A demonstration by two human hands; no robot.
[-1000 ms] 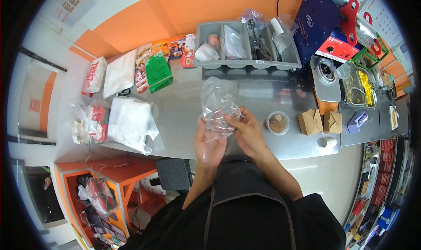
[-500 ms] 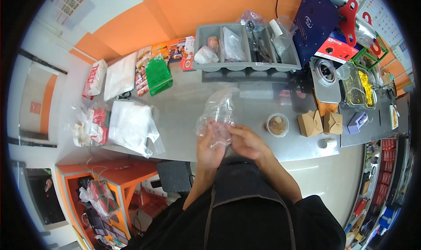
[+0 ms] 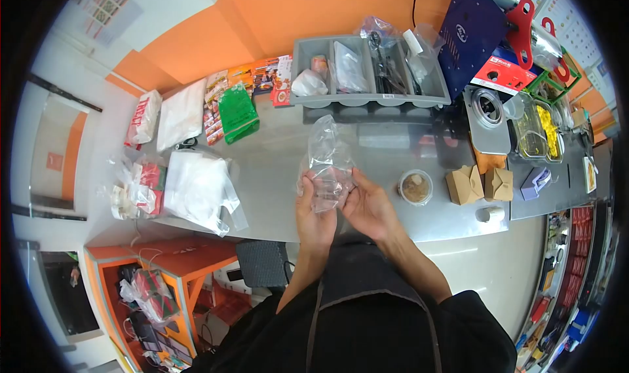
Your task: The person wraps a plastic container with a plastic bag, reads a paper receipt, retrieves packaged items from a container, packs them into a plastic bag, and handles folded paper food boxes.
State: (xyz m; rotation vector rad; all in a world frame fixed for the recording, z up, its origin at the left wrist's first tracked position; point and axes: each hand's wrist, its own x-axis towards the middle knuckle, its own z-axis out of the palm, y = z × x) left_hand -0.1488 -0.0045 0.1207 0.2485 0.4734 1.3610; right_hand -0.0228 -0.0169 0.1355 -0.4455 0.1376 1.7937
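Note:
Between my two hands is a clear, crinkled plastic bag [image 3: 325, 153], held up over the steel counter [image 3: 275, 176]. My left hand [image 3: 316, 216] grips its left edge, thumb in front. On the other side, my right hand [image 3: 369, 206] pinches the bag's right edge near the bottom. Part of the fingers shows blurred through the film. A round clear tub [image 3: 415, 187] with brown contents stands on the counter to the right of my right hand. Farther right are two brown cardboard boxes [image 3: 464, 184].
A grey divided organizer [image 3: 308, 100] holding packets and black cutlery stands at the back. At left lie white plastic bags [image 3: 200, 186], a green packet [image 3: 237, 114] and a tissue pack [image 3: 143, 117]. A small white roll [image 3: 490, 214] sits near the front edge.
The plastic bag's top has swung left and stands more upright. My right hand has shifted slightly right along the bag's edge; both hands still hold it.

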